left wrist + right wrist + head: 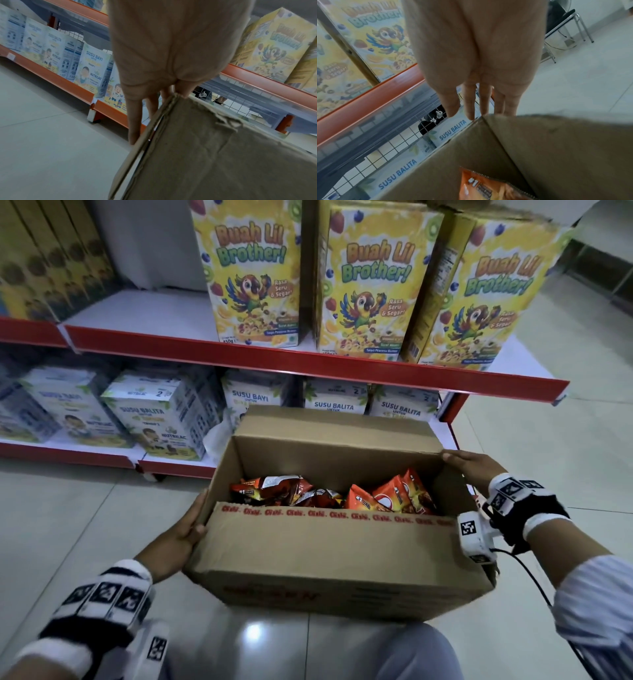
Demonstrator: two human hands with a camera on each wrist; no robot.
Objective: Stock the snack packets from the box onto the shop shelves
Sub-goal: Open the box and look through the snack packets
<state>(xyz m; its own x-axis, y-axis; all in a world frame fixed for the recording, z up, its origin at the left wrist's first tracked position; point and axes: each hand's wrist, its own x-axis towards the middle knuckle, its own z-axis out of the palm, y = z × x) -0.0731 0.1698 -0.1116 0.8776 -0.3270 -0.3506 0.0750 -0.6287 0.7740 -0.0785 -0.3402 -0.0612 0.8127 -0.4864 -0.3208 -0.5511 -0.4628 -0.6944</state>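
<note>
An open cardboard box (pixel 329 556) sits between my hands in front of the lower shelf. Several red and orange snack packets (pixel 329 494) lie inside it. My left hand (pixel 181 532) presses flat on the box's left side (pixel 214 155), its fingers (pixel 135 119) straight along the cardboard. At the far right corner my right hand (pixel 469 463) rests on the top edge of the box (pixel 556 142), its fingers (pixel 469 105) straight. One orange packet (pixel 481 188) shows in the right wrist view. I cannot tell whether the box touches the floor.
Yellow cereal boxes (pixel 370 285) stand on the upper shelf, with bare white shelf (pixel 144 313) to their left. White milk-powder boxes (pixel 157 412) fill the lower shelf behind the cardboard box. Red shelf edges (pixel 308 364) jut out. A metal chair (pixel 565 27) stands at the right.
</note>
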